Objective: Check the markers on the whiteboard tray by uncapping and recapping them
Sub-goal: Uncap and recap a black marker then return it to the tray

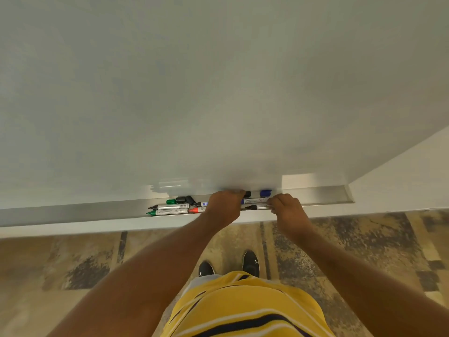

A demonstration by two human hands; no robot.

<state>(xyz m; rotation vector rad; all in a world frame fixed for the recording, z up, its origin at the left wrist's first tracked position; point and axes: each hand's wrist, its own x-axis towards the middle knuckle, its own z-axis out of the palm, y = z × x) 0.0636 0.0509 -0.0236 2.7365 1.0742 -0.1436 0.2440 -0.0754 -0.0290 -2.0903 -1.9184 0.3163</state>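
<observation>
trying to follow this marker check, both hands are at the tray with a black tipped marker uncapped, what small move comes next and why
Probably bring a black cap back onto the uncapped black-tipped silver marker. Its bare tip points toward the left hand, the right hand grips its barrel, and loose black caps lie on the grey metal whiteboard tray. Whether the left hand already holds a cap is hidden.

A pale grey-white glossy wall surface (218,81) fills the upper two thirds of the frame, softly lit, with a faint bright reflection low at its centre. At the right edge a plain white wall (413,171) angles away. Across the lower third runs a mottled beige and dark grey patterned floor (73,263), with dark stripes and squarish patches.
</observation>
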